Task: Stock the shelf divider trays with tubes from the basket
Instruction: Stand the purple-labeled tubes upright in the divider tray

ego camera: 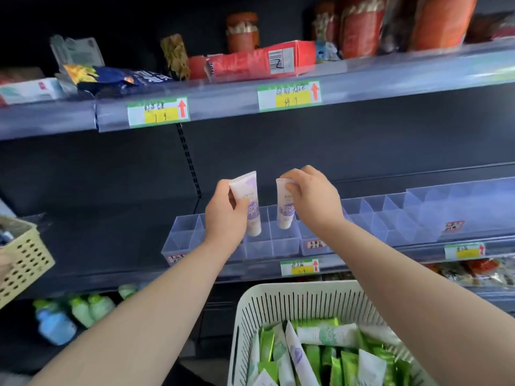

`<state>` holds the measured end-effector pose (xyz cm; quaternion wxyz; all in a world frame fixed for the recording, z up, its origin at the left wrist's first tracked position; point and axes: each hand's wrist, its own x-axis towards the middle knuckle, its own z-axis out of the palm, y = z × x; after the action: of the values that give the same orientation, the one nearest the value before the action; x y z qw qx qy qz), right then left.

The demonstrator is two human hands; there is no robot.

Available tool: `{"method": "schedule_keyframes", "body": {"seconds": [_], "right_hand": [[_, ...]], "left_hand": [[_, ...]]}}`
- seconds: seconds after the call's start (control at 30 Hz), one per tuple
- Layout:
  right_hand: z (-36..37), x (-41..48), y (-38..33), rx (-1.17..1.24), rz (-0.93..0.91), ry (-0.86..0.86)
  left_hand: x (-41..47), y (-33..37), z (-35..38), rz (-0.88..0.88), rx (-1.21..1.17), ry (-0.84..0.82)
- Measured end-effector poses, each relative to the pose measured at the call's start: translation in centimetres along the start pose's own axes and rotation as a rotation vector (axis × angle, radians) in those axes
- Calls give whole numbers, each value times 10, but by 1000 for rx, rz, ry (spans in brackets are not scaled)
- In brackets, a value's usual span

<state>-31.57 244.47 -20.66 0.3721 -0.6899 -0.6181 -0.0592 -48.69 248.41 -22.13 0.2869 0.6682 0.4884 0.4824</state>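
Head view, centre frame: left grip point(223, 215) and right grip point(309, 196) are each grasping a white-and-purple plastic tube point(245, 188), seemingly light and squashy, best pinched near its stiff crimp, at the clear plastic divider trays point(182, 238).

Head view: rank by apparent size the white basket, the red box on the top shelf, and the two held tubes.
1. white basket, nearest the camera and cut off by the frame.
2. red box.
3. left tube and right tube: they look alike, so unranked.
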Motion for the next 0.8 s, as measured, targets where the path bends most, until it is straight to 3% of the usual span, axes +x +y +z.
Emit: {"method": "schedule_keyframes", "body": {"seconds": [0.27, 0.47, 0.57, 0.8], "right_hand": [[46, 47, 19, -35, 24, -80], [67, 59, 34, -102, 14, -246], [74, 60, 40, -122, 10, -242], [77, 55, 42, -234, -50, -224]], "left_hand": [[66, -16, 21, -18, -1, -74], [95, -41, 40, -130, 125, -327], [99, -49, 45, -94, 238, -315], [99, -55, 47, -79, 237, -248]]}}
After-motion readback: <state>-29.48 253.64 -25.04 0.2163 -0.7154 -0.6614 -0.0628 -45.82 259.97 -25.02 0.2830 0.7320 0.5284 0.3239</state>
